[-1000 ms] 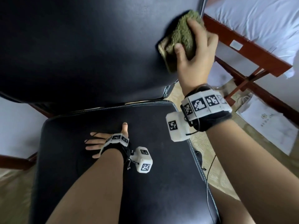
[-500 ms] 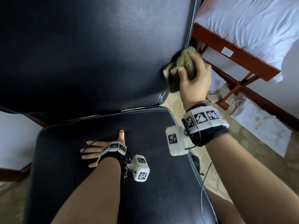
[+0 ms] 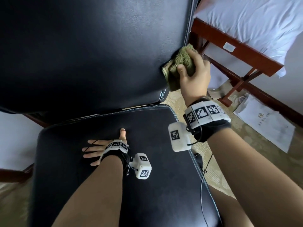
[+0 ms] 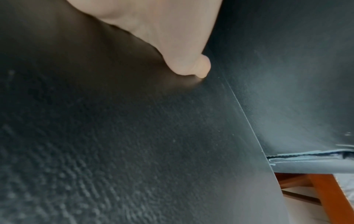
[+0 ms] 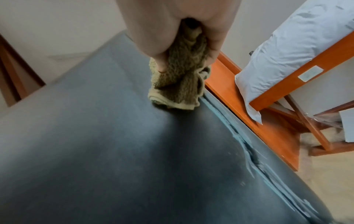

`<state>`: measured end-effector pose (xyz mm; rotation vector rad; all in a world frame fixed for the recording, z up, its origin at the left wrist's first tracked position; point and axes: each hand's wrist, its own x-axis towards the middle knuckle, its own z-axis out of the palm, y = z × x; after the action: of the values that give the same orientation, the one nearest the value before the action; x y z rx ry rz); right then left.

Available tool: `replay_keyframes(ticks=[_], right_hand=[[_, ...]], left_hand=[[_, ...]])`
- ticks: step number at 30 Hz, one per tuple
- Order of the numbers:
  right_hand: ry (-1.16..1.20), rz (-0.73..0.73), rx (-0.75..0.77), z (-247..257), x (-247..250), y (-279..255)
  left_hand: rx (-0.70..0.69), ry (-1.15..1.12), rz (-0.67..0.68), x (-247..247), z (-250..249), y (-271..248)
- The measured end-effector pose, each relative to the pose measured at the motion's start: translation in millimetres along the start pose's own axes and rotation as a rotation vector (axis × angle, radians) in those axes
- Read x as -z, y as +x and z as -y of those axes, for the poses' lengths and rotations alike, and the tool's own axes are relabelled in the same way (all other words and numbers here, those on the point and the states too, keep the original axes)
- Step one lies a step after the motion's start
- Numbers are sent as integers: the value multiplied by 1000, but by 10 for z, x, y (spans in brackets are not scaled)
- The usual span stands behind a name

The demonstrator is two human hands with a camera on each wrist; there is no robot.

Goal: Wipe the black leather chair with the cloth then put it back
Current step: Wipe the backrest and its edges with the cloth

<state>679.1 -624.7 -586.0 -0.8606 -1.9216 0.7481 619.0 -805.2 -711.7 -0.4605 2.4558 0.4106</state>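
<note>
While right hand (image 3: 195,77) hides cloth (image 5: 178,84), wrist view shows folds

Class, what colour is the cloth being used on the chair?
Olive green; the cloth, gripped by the right hand, shows best in the right wrist view.

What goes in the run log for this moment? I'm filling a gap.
phase: wiping backrest | right hand: grips cloth at backrest right edge | left hand: flat on seat
</note>
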Motion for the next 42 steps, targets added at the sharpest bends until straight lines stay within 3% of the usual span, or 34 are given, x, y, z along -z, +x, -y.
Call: replay_keyframes(ticks=[2, 4, 9, 12, 17, 21, 25, 27, 29, 30, 34, 42], right_hand=[[29, -87, 79, 147, 41, 119], [63, -137, 140, 292, 31, 255], [28, 10, 44, 431, 22, 366], [-54, 82, 49, 409, 118, 311], [-170, 210, -32, 342, 182, 90], [-176, 232, -47, 416, 313, 95], [-137, 185, 38, 551, 390, 191], [-109, 149, 94, 647, 410, 295], [-80, 117, 136, 749, 404, 419], [-75, 111, 144, 785, 385, 480], [-140, 156, 70, 765, 255, 550], [-245, 298, 61, 374, 278, 209]], left_hand=[[48, -13, 3, -33, 16, 47], [12, -25, 1, -12, 16, 39], [-10, 17, 97, 170, 11, 86], [-259, 195, 218, 416, -74, 205], [-669, 133, 324, 1104, -504, -342], [-862, -2, 342, 1479, -731, -727], [-1284, -267, 68, 1883, -899, -1069], [-1410, -218, -281, 2041, -976, -1142], [-1453, 4, -639, 2147, -1018, -1144], [-1438, 142, -754, 2177, -1032, -1101], [-1381, 514, -883, 2150, -1033, -790], [-1327, 591, -957, 2059, -1146, -642]])
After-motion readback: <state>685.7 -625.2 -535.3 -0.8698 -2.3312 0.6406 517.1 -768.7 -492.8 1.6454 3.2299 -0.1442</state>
